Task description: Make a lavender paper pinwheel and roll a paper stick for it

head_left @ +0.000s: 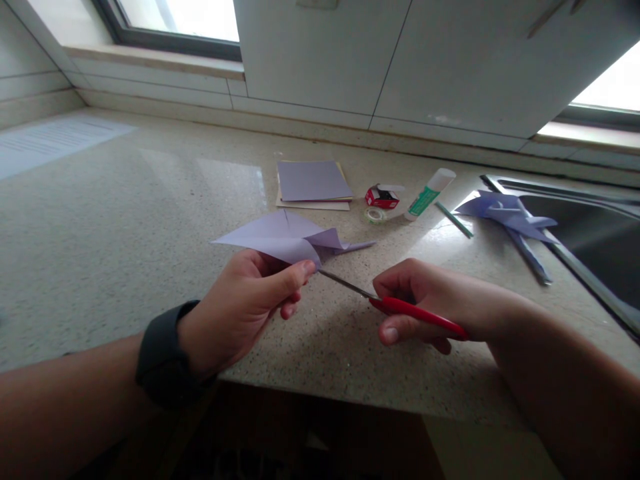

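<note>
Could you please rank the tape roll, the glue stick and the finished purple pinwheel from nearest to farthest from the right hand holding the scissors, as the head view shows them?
From the right hand:
1. Tape roll, on the counter straight beyond the hand.
2. Glue stick, lying just right of the tape, slightly farther back.
3. Purple pinwheel, far right beside the sink.

Countertop [125,220], near edge: left hand [240,310] holds the folded paper [285,239] above it; to its right, the right hand [430,303] holds scissors [395,303], blades reaching left under the paper. Behind the paper, toward the back edge: paper stack [313,183]. Right of the stack, in order: box [383,196] with tape roll [375,215] just before it, glue stick [429,193], stick [454,219], pinwheel [505,213] (partly over the sink [590,227] rim). Far left corner: a sheet [50,140].
</note>
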A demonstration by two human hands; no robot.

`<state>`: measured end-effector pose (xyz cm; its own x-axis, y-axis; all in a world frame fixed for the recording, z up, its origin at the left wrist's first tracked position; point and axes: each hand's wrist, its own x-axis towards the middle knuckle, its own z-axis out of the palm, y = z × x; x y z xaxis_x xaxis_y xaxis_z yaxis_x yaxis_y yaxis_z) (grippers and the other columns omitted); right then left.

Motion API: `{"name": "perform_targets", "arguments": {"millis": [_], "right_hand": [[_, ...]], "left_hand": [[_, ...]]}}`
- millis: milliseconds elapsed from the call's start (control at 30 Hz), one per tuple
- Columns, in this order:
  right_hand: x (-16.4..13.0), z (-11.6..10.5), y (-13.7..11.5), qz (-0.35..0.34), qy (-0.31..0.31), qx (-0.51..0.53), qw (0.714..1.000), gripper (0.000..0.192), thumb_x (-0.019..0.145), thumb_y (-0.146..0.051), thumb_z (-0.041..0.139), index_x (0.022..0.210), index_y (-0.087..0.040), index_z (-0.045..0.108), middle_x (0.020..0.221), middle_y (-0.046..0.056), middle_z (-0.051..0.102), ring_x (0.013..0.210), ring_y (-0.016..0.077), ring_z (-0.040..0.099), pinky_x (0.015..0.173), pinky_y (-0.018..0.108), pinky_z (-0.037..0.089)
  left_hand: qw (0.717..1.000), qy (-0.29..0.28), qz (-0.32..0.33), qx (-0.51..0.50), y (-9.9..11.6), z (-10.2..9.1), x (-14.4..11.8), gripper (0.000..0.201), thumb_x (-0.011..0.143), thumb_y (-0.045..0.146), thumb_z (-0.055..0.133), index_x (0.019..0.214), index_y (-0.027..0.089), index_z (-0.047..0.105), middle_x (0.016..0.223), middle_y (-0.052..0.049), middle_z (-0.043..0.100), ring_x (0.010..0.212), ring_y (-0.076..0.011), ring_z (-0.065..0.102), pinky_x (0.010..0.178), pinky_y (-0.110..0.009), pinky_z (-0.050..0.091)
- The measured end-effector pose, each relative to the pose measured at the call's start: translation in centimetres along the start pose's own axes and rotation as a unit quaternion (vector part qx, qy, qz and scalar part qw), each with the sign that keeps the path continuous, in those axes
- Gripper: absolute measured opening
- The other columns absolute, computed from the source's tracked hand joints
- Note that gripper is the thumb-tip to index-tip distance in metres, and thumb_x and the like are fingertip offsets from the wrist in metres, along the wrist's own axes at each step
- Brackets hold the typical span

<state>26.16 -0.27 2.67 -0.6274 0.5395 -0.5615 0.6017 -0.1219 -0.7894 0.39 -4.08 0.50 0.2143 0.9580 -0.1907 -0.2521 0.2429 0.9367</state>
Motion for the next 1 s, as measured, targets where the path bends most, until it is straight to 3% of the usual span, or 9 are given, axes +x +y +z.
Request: {"name": "perform_targets", "arguments": {"millis": [733,1000], "right_hand": [[0.0,0.7,-0.7,0.02,0.03,-0.015,0.999,0.052,0.071,-0.058,0.083,0.072,-0.021,0.047,0.054,-0.005,0.054,0.042,0.0112,0.054,0.035,0.018,0.036],[0.2,2.8,-2.1,-0.038,0.15,-0.13,0.979,0.053,0.072,-0.065,0.079,0.067,-0.02,0.051,0.057,-0.004,0.051,0.048,0.0094,0.045,0.041,0.021,0.029]], "left_hand": [[0.999,0.009,0.001,-0.039,-0.2,-0.1,-0.1,0.02,0.08,0.025,0.08,0.073,0.013,0.066,0.064,0.003,0.055,0.05,-0.004,0.043,0.042,-0.012,0.035],[0.993,0.079,0.014,-0.09,0.5,0.8,-0.5,0.031,0.082,0.032,0.08,0.068,0.015,0.058,0.063,0.004,0.05,0.049,-0.0043,0.037,0.044,-0.015,0.031]]}}
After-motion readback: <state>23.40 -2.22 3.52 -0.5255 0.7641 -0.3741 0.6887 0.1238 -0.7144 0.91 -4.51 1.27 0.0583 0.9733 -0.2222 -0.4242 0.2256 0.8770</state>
